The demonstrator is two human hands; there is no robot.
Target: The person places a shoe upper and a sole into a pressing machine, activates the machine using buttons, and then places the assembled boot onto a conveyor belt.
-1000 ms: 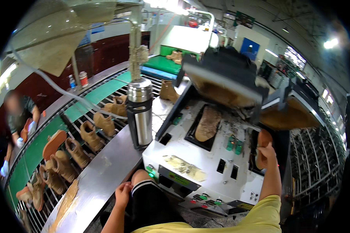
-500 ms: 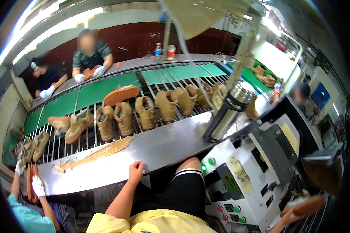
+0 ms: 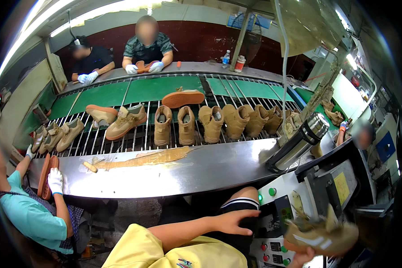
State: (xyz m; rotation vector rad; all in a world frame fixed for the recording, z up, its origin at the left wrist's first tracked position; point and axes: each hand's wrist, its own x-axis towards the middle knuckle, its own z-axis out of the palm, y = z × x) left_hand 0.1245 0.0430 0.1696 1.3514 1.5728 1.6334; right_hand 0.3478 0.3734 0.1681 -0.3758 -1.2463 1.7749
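The far wall [image 3: 201,47] is coloured dark red below and whitish above; long bright lamps [image 3: 91,19] are seen overhead.

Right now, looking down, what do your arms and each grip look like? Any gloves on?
The left arm comes out of a short yellow sleeve. The left grip is a bare hand with no glove, and no watch shows. The right grip wears no glove either; its sleeve can't be made out.
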